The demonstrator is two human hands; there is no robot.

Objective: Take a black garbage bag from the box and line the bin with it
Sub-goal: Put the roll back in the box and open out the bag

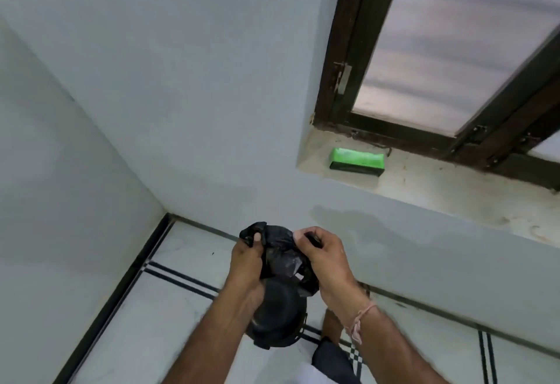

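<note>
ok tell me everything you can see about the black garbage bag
The black garbage bag is thin, glossy, crinkled plastic, still bunched up rather than opened out. Both hands grip it at its upper edge: the left hand pinches one gathered corner, the right hand another fold. It hangs in the air in front of the wall, its lower part drooping toward the round dark bin directly beneath. It does not yet line the bin; whether it touches the rim cannot be told.

Soft, even daylight is admitted through the frosted window (448,44). The whole view is slightly blurred. Straight lines are bent near the edges. Faint shadows are cast on the wall (181,80).
</note>
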